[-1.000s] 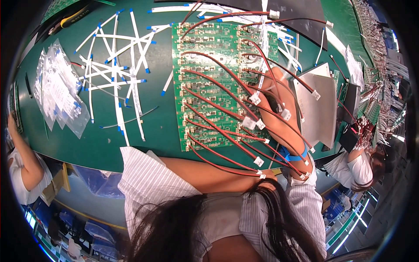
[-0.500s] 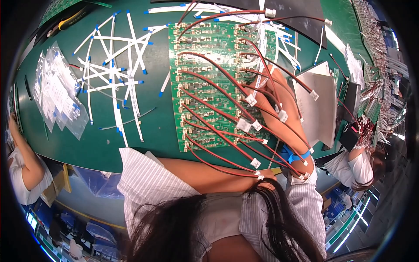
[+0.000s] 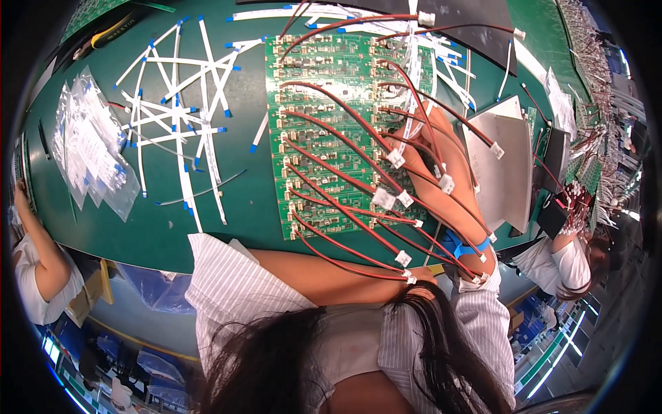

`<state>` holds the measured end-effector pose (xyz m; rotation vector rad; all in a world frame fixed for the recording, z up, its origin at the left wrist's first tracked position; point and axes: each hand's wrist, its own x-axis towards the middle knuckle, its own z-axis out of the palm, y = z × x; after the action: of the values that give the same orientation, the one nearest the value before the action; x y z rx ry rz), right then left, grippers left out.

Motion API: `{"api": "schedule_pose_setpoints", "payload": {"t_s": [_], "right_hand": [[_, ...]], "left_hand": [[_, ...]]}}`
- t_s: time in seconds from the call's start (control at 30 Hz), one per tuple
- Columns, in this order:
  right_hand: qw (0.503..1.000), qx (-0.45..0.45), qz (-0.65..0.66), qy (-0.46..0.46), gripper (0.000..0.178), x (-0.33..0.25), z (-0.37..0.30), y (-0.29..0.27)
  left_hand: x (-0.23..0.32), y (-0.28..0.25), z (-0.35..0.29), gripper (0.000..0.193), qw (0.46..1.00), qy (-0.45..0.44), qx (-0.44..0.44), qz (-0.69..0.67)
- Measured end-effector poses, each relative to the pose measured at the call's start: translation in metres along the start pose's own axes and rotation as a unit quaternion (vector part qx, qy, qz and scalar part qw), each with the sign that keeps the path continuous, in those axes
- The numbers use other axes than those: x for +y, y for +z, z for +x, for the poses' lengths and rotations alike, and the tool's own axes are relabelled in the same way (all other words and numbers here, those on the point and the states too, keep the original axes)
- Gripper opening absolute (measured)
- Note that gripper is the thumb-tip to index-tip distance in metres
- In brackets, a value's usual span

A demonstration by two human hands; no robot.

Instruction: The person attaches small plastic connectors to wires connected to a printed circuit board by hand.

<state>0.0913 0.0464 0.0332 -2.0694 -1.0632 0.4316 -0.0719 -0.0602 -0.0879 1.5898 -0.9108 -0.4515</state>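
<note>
A panel of green circuit boards [image 3: 324,131] lies on the green table, with red-and-black wire cables [image 3: 331,165] plugged in along two columns. Their white connectors [image 3: 383,199] hang loose toward me. At the panel's right column, my right hand [image 3: 431,131] has its fingers closed around the lower end of a white flat ribbon cable [image 3: 412,62], partly behind the wires. A blue band [image 3: 458,244] circles that wrist. My left forearm lies across the table's near edge; my left hand [image 3: 422,272] rests under the right forearm, its fingers hidden by hair and wires.
Loose white ribbon cables with blue ends [image 3: 181,131] are strewn left of the panel, beside clear bags [image 3: 96,148] of more cables. Right of my arm stands a grey plate [image 3: 495,165]. Wire bundles [image 3: 586,200] lie at far right. Other people sit at both sides.
</note>
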Motion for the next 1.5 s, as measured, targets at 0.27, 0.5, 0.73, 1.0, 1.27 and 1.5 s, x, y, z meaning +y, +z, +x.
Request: {"api": "schedule_pose_setpoints", "payload": {"t_s": [0.27, 0.5, 0.73, 1.0, 1.27, 1.5], "right_hand": [[0.999, 0.023, 0.015, -0.030, 0.011, 0.000, 0.001, -0.001], [1.000, 0.015, 0.023, 0.010, 0.012, -0.003, 0.002, -0.001], [0.999, 0.030, 0.029, -0.011, 0.014, 0.000, 0.005, 0.001], [0.995, -0.002, 0.095, 0.025, 0.015, -0.003, 0.007, -0.006], [0.997, 0.011, 0.076, 0.005, 0.011, 0.001, 0.003, -0.001], [0.998, -0.007, 0.069, 0.004, 0.012, 0.003, 0.002, -0.008]], "left_hand": [[0.002, -0.003, -0.001, 0.009, 1.000, 0.000, -0.006, 0.001], [0.003, -0.004, -0.001, 0.009, 1.000, 0.000, -0.007, 0.000], [0.004, -0.005, -0.001, 0.009, 1.000, -0.001, -0.010, -0.001], [0.006, -0.006, -0.001, 0.010, 1.000, -0.004, -0.012, -0.003], [0.007, -0.007, 0.000, 0.010, 1.000, -0.006, -0.011, -0.005], [0.008, -0.006, 0.001, 0.010, 1.000, -0.005, -0.011, -0.008]]}}
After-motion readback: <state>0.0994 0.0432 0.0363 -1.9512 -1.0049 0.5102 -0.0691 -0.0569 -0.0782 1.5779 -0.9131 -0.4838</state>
